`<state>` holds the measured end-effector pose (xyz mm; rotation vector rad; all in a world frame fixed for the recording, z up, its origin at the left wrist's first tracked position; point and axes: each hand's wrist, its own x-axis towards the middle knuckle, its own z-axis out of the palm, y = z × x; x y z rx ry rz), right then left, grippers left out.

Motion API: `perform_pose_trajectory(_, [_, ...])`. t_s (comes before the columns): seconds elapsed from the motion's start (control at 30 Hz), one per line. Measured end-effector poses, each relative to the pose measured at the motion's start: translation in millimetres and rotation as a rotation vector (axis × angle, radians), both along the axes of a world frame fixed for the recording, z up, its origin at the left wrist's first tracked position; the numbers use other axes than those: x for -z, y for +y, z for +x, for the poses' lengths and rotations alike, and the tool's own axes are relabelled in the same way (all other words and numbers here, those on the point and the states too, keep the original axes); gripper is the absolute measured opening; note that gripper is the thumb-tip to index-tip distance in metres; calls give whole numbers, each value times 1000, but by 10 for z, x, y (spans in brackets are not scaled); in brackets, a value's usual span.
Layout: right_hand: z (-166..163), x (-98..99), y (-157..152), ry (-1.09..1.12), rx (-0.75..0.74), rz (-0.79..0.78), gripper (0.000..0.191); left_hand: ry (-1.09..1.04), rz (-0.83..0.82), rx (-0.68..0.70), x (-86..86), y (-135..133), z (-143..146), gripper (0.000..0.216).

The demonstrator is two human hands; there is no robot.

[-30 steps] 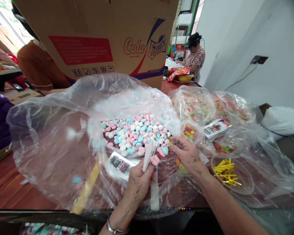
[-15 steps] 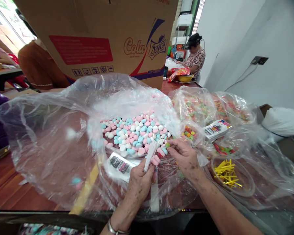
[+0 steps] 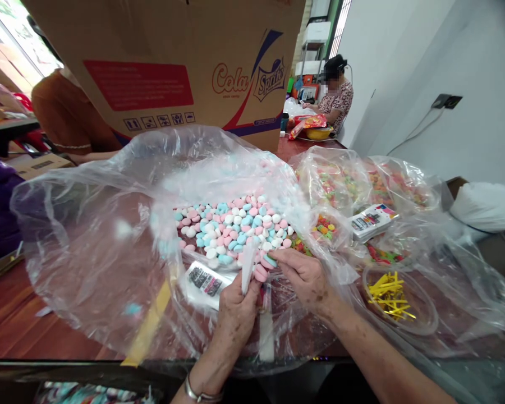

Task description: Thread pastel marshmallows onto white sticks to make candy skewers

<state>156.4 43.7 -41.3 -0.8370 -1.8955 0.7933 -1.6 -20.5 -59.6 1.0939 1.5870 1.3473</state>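
Note:
In the head view my left hand [image 3: 237, 306] is closed around thin white packets [image 3: 248, 265] held upright, seen edge-on. Pink marshmallows [image 3: 260, 274] sit beside its thumb; I cannot tell whether they are gripped or in a packet. My right hand [image 3: 306, 279] is closed in a pinch on a small green gummy candy [image 3: 271, 256], mostly hidden by the fingertips, close to a blue and pink marshmallow. Behind both hands a heap of pink, blue and white marshmallows [image 3: 231, 230] lies in a large clear plastic bag [image 3: 79, 224]. Flat printed pouches [image 3: 206, 283] lie left of my left hand.
Bags of colourful gummies [image 3: 336, 179] and a stack of printed packets [image 3: 372, 220] lie to the right. Yellow twist ties [image 3: 390, 297] fill a clear round tub. A big cardboard box [image 3: 160, 73] stands behind the plastic. Another person [image 3: 336, 98] sits at the far table end.
My right hand has moved left with the green gummy, up to the marshmallows by the packets. My left hand and the packets have shifted slightly left.

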Motion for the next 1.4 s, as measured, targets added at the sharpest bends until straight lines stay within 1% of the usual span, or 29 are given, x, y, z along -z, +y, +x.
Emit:
perform_pose_trajectory(0.07, [29,-63,54,-37,-7,-25,33,-68,-9,-37,7,8,4,31])
perform_pose_trajectory(0.1, [51,-93,96,-39,23,-47,35,-103,-14,-56,11,14,7,31])
perform_pose_trajectory(0.17, [94,-143,199,-56,148,-75,38,-178,-21,-91,19,25,12,35])
perform_pose_trajectory(0.2, [109,-159,252,-127,210,-70,37,-214,-22,-110,21,29,15,36])
perform_pose_trajectory(0.27, [114,-171,337,-398,271,-36,29,-273,-21,-148,17,34,17,36])
perform_pose_trajectory(0.33, [84,-155,377,-677,258,-5,24,-297,-19,-179,0,33,18,35])
perform_pose_trajectory(0.37, [59,-139,379,-762,244,-2,22,-300,-24,-190,-13,31,18,35])
perform_pose_trajectory(0.43, [5,-102,357,-835,233,-13,19,-306,-40,-189,-40,25,17,36])
perform_pose_trajectory(0.57, [-54,-59,287,-931,252,-16,21,-326,-71,-119,-60,19,8,37])
perform_pose_trajectory(0.7, [-40,-58,243,-962,208,8,22,-305,-91,-81,-23,18,-8,35])
perform_pose_trajectory(0.83, [3,-26,249,-951,192,19,29,-259,-82,-42,18,8,-20,33])
perform_pose_trajectory(1.03, [72,8,330,-870,146,73,16,-205,-103,-61,-10,25,1,34])
perform_pose_trajectory(1.17, [25,-7,231,-884,133,145,17,-208,-128,-75,-48,28,14,34])
perform_pose_trajectory(1.23, [14,20,141,-882,110,216,20,-215,-123,-72,-41,20,8,35])
perform_pose_trajectory(1.33, [79,89,47,-781,27,296,21,-197,-89,-57,-3,8,-9,39])
perform_pose_trajectory(1.4, [163,113,48,-669,23,259,17,-189,-70,-51,18,3,-16,40])
